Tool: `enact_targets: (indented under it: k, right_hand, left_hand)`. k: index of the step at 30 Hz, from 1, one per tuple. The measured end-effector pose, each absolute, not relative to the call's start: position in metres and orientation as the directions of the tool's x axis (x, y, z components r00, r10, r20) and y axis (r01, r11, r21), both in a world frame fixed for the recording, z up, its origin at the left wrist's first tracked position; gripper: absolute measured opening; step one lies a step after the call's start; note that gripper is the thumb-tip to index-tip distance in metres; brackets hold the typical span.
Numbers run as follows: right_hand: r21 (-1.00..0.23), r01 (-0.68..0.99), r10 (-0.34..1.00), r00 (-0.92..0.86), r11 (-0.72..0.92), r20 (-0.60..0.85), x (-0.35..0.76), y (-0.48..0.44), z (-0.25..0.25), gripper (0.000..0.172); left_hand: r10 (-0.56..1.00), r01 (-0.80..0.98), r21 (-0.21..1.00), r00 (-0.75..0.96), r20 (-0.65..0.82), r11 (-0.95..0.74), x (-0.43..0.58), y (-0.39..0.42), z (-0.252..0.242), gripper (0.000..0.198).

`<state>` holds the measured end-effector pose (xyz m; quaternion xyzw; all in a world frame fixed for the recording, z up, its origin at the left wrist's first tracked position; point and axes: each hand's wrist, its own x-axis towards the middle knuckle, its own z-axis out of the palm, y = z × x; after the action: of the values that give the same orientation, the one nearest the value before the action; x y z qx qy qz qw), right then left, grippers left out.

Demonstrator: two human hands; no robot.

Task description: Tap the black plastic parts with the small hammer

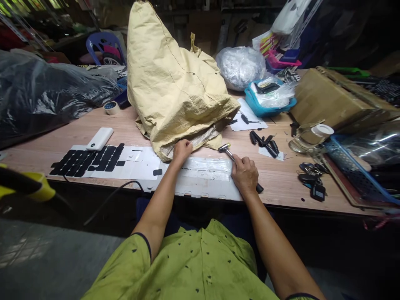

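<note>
At the mouth of a large tan woven sack [175,83], my left hand [181,152] is closed, its fingers curled in against the sack's edge. Whatever they hold, if anything, is hidden. My right hand [244,175] is wrapped round the handle of a small hammer [225,148]; its head points up and left, and the black handle end shows below my palm. Between both hands lies a whitish board [206,183] with clear film on it, along the table's front edge. One small black piece [158,172] rests left of my left hand.
Rows of black pieces [87,161] lie on white sheets at the left, with a white power bank [100,139] beside them. Black parts [265,142], a clear bottle [308,139], keys [314,179] and a blue basket [346,158] stand right. A yellow-black object [34,185] juts in at left.
</note>
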<state>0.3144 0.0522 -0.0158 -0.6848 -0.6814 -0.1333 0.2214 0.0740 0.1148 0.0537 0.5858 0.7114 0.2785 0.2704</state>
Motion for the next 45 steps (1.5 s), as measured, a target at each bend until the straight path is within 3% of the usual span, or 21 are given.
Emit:
enact_targets:
  k: [3,8,10,13,17,20,24,30,38,42,45]
  right_hand:
    - [-0.118,0.993,0.872,0.03,0.032,0.489,0.314,0.052,-0.016,0.033]
    - [-0.128,0.991,0.873,0.035,0.032,0.487,0.314,0.051,-0.016,0.034]
    - [-0.134,0.99,0.872,0.038,0.032,0.488,0.314,0.051,-0.017,0.034]
    - [-0.135,0.99,0.873,0.04,0.03,0.487,0.314,0.051,-0.017,0.034]
    - [-0.127,0.991,0.878,0.036,0.029,0.477,0.314,0.051,-0.016,0.034]
    - [-0.123,0.992,0.88,0.033,0.029,0.474,0.314,0.051,-0.016,0.035]
    - [-0.112,0.993,0.875,0.03,0.027,0.482,0.314,0.051,-0.016,0.035]
    - [-0.114,0.993,0.877,0.036,0.022,0.48,0.314,0.052,-0.017,0.035]
    - [-0.142,0.99,0.886,0.04,0.029,0.463,0.314,0.051,-0.013,0.035]
    - [-0.162,0.986,0.892,0.045,0.031,0.449,0.313,0.051,-0.011,0.035]
    - [-0.164,0.986,0.895,0.054,0.022,0.442,0.312,0.051,-0.011,0.035]
  left_hand:
    - [0.936,0.772,0.553,-0.35,-0.044,0.314,0.062,0.128,0.049,0.029]
    - [0.88,0.761,0.609,-0.428,0.208,0.226,0.042,0.134,0.048,0.067]
    - [0.859,0.768,0.613,-0.429,0.279,0.185,0.039,0.138,0.049,0.062]
    - [0.87,0.828,0.544,-0.363,0.334,0.136,0.042,0.142,0.049,0.039]
    - [0.933,0.883,0.423,-0.305,0.192,0.202,0.048,0.139,0.046,0.017]
    - [0.921,0.881,0.343,-0.378,0.095,0.327,0.051,0.138,0.046,0.025]
    - [0.879,0.858,0.318,-0.459,0.127,0.403,0.051,0.146,0.05,0.036]
    - [0.855,0.824,0.293,-0.517,0.036,0.486,0.05,0.166,0.055,0.029]
    - [0.804,0.751,0.427,-0.588,0.088,0.503,0.054,0.162,0.052,0.025]
    - [0.783,0.688,0.492,-0.622,0.02,0.534,0.058,0.162,0.064,0.023]
    - [0.842,0.711,0.522,-0.538,-0.029,0.472,0.058,0.147,0.07,0.02]
